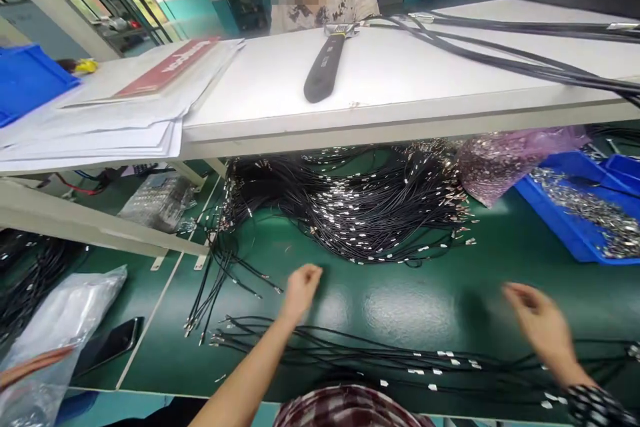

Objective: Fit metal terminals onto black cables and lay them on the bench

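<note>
Plaid fabric, cables on green tabletop, teal-and-white wall

White lettering on the red booklet and faint marks on the black handle are illegible.

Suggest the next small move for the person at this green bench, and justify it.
Perhaps reach the left grip forward to the heaped black cables: no cable shows in it or in the right grip, and the heap lies just ahead of the left.
</note>
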`<action>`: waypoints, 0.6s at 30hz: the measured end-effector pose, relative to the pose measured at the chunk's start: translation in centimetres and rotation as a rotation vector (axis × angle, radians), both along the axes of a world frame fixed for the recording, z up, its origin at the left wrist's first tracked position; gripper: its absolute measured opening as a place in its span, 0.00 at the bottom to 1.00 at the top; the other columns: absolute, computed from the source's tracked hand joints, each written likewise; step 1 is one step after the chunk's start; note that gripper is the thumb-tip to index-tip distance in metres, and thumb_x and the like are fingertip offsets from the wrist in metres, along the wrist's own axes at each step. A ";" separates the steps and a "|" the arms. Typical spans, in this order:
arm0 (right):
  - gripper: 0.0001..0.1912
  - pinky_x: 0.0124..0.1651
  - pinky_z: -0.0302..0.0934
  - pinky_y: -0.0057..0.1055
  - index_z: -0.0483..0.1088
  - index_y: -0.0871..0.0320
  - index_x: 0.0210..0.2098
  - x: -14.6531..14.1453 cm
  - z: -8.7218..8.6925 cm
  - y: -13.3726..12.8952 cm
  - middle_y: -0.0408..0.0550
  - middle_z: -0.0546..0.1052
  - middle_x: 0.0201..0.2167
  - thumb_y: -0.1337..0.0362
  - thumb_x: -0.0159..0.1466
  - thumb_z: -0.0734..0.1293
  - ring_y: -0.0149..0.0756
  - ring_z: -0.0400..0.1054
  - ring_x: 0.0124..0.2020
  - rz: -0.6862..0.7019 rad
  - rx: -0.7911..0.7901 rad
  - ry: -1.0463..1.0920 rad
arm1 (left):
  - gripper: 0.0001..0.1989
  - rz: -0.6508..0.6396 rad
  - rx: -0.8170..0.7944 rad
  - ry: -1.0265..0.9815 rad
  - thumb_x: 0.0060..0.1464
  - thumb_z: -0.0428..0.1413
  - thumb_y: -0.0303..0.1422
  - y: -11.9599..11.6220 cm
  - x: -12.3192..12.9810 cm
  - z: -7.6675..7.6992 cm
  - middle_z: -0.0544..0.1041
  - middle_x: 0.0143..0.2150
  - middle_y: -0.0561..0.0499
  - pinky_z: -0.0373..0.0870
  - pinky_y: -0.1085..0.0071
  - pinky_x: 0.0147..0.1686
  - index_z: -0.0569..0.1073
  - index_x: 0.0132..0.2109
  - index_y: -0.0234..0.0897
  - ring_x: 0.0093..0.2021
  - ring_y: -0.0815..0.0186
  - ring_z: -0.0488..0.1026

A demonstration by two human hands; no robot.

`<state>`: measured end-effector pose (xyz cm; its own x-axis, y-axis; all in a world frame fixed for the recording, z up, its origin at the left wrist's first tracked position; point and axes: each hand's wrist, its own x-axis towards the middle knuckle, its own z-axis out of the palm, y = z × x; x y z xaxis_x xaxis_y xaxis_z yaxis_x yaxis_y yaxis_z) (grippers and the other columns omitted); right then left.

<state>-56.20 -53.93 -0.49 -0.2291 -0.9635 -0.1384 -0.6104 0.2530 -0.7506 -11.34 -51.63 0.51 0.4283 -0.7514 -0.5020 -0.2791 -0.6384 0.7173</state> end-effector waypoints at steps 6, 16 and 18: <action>0.15 0.40 0.61 0.35 0.76 0.53 0.32 15.6 -4.1 -0.3 0.47 0.77 0.34 0.49 0.57 0.66 0.41 0.69 0.34 0.488 0.158 -0.376 | 0.13 -0.009 0.126 0.152 0.61 0.53 0.39 -9.1 -5.3 -3.6 0.75 0.39 0.49 0.74 0.67 0.33 0.71 0.45 0.32 0.34 0.67 0.73; 0.33 0.39 0.64 0.34 0.70 0.57 0.50 21.4 -2.7 4.3 0.54 0.77 0.43 0.37 0.61 0.59 0.42 0.72 0.41 0.350 0.533 -0.853 | 0.15 -0.004 0.049 0.551 0.61 0.51 0.42 1.1 -3.6 0.0 0.74 0.31 0.52 0.70 0.71 0.28 0.70 0.39 0.32 0.26 0.70 0.71; 0.36 0.47 0.64 0.35 0.65 0.54 0.56 21.3 -1.9 4.7 0.53 0.73 0.52 0.35 0.63 0.50 0.41 0.67 0.52 0.277 0.568 -0.990 | 0.16 -0.090 0.054 0.678 0.56 0.54 0.44 4.2 -5.0 1.0 0.76 0.27 0.52 0.66 0.73 0.24 0.68 0.34 0.33 0.22 0.70 0.71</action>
